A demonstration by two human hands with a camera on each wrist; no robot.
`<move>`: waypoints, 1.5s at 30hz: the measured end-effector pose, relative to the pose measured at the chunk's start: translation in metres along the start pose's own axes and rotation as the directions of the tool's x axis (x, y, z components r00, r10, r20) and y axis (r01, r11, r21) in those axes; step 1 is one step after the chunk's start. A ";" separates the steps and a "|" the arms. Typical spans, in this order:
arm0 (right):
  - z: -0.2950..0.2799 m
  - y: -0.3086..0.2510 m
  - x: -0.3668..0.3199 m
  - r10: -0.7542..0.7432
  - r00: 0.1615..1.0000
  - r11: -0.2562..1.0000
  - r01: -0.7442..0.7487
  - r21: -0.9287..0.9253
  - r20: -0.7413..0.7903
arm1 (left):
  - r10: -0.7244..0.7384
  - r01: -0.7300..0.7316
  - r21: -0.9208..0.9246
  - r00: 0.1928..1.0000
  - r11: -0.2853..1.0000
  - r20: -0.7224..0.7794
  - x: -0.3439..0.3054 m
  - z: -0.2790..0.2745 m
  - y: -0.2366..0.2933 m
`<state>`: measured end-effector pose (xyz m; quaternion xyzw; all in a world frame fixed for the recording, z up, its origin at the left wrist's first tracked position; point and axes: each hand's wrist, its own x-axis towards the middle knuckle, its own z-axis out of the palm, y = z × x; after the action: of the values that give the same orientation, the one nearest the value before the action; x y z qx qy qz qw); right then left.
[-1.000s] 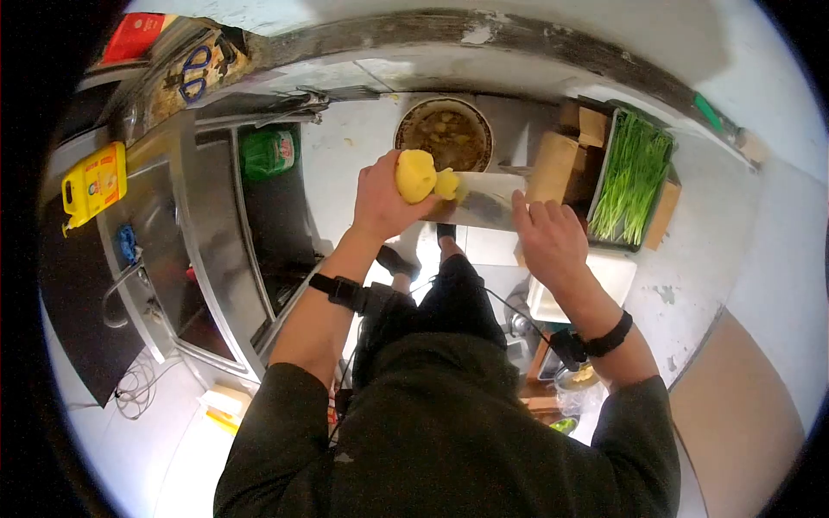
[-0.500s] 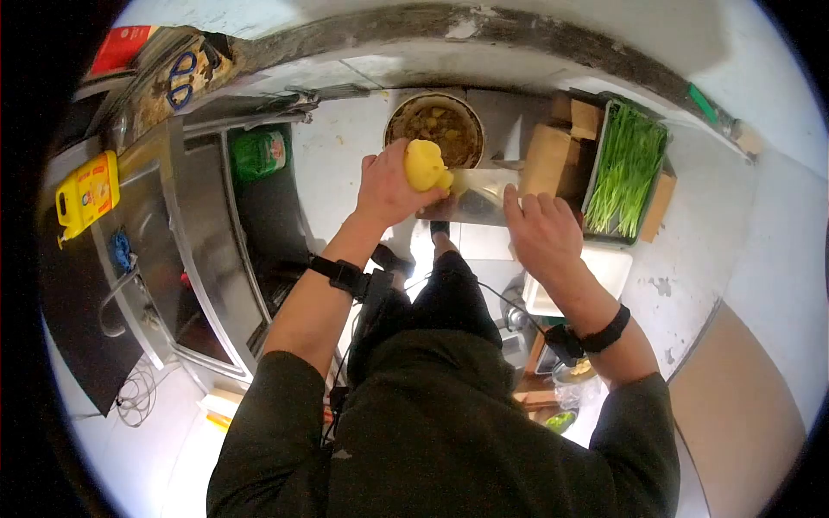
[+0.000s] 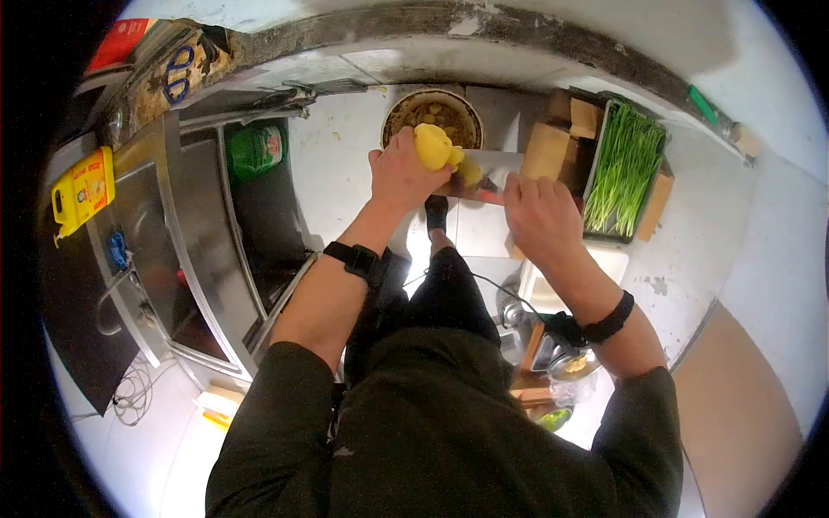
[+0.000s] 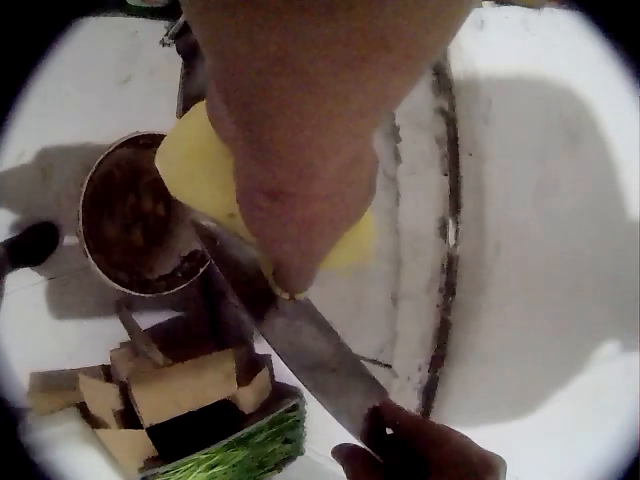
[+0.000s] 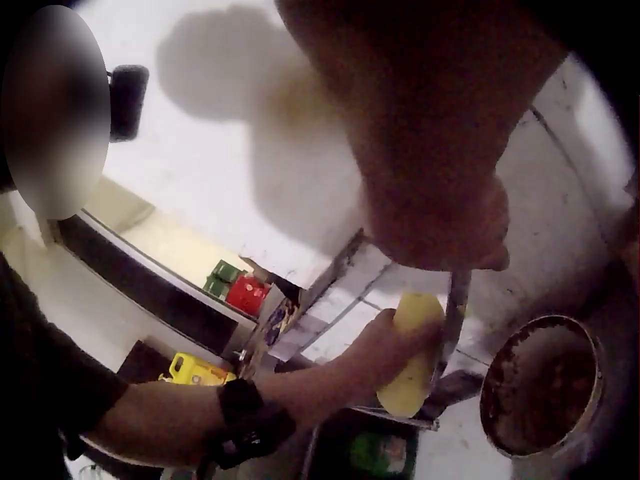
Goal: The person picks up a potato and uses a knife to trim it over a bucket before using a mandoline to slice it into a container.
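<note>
My left hand (image 3: 399,177) grips a peeled yellow potato (image 3: 432,145), knobbly in shape, over the floor near a round bucket. The fingers of my right hand (image 3: 544,220) are curled round the handle end of a broad-bladed kitchen knife (image 3: 501,164). Its blade reaches leftward to the potato. In the left wrist view, the blade (image 4: 320,355) lies right along the potato's edge, close to my left fingertip. From the right wrist side, the potato (image 5: 405,390) shows beside the blade, seen nearly edge-on. My right hand hides the handle.
Chunks lie in brown contents inside the bucket (image 3: 481,129). To its right stand a cardboard box (image 3: 546,154) and a tray of long green stalks (image 3: 623,173). A white bin (image 3: 609,263) is below them. Steel cabinets (image 3: 207,224) line the left, with a yellow jug (image 3: 84,194).
My left hand and the potato have shifted a little to the right and upward. The knife blade's angle has changed slightly, and both hands keep their holds.
</note>
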<state>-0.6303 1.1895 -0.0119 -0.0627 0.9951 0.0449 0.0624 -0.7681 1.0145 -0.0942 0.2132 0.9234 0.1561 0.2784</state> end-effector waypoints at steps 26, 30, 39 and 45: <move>0.005 -0.004 -0.049 0.192 0.943 0.964 -0.233 0.128 0.271 | 0.096 0.119 -0.974 0.990 -0.192 0.102 -0.088 -0.045 -0.142; 0.000 -0.039 -0.027 0.087 0.969 0.979 -0.126 0.163 0.230 | -0.098 -0.177 -0.981 0.978 0.074 -0.183 -0.171 -0.090 -0.164; -0.049 -0.213 0.030 -0.354 0.929 0.930 0.361 0.066 -0.106 | -0.457 -0.462 -0.770 0.623 0.440 -0.634 -0.443 -0.109 -0.243; -0.127 -0.406 -0.004 -0.516 0.802 0.783 0.585 0.214 -0.302 | -0.571 -0.445 -0.633 0.283 0.634 -0.771 -0.641 -0.055 -0.289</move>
<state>-0.5885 0.7768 0.0811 -0.3467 0.9280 -0.1327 -0.0323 -0.4050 0.4486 0.1188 -0.1098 0.7363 0.6132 -0.2643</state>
